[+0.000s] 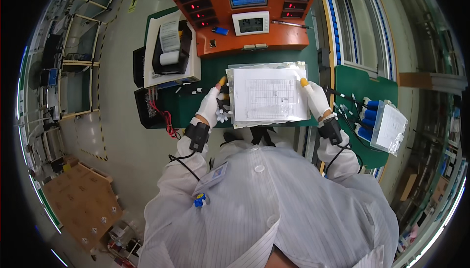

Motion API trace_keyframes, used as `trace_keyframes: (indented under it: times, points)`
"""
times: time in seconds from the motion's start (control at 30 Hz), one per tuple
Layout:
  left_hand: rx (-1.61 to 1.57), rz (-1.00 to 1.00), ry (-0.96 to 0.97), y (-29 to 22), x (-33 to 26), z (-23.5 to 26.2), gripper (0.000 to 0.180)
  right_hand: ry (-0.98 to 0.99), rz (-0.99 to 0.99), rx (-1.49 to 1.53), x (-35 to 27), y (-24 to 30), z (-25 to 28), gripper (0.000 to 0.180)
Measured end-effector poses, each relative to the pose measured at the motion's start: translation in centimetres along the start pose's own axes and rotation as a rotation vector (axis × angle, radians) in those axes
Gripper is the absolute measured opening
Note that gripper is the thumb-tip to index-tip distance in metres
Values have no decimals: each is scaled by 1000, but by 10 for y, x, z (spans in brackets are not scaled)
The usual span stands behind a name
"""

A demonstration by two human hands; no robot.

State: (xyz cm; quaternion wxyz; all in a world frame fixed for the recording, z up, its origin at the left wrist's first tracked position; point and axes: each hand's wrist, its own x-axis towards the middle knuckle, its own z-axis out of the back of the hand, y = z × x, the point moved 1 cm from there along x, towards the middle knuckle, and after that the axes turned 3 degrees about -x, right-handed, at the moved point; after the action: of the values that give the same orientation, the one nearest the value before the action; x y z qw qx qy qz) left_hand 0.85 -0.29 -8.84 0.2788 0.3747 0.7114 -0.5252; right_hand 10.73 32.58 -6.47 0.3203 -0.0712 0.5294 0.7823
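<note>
A printed sheet in a clear plastic sleeve (269,94) lies in front of me at the bench's front edge, over a flat stack whose lower layers are mostly hidden. My left hand (209,105), in a white glove with a yellow fingertip cover, grips its left edge. At the right edge my right hand (317,97), gloved the same way, has its thumb on the sleeve; its other fingers are hidden below. Dark leads with a white connector (222,116) show beside my left hand.
Behind stands an orange test unit (254,45) with red digits and a small white display (251,23). A label printer (171,47) is at left, near red wires (169,121). On the right, blue cylinders (368,118) with cables and another sleeved sheet (390,128) lie on a green board.
</note>
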Motion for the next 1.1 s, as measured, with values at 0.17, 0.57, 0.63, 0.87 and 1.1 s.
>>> trace_keyframes:
  times: [0.17, 0.57, 0.63, 0.87, 1.1]
  points:
    - [43, -113, 79, -7, -17, -13, 35, -67, 90, 182, -24, 6, -10, 28]
    - [317, -429, -186, 46, -190, 139, 52, 182, 197, 351, -145, 14, -88, 30]
    - [350, -557, -330, 71, -203, 186, 51, 242, 255, 329, -190, 52, -143, 35]
    - [274, -601, -722, 107, -317, 349, 47, 665, 165, 278, -271, 93, -314, 49]
    - [-12, -485, -1188, 186, -427, 496, 51, 1176, 243, -107, -298, 140, -537, 55]
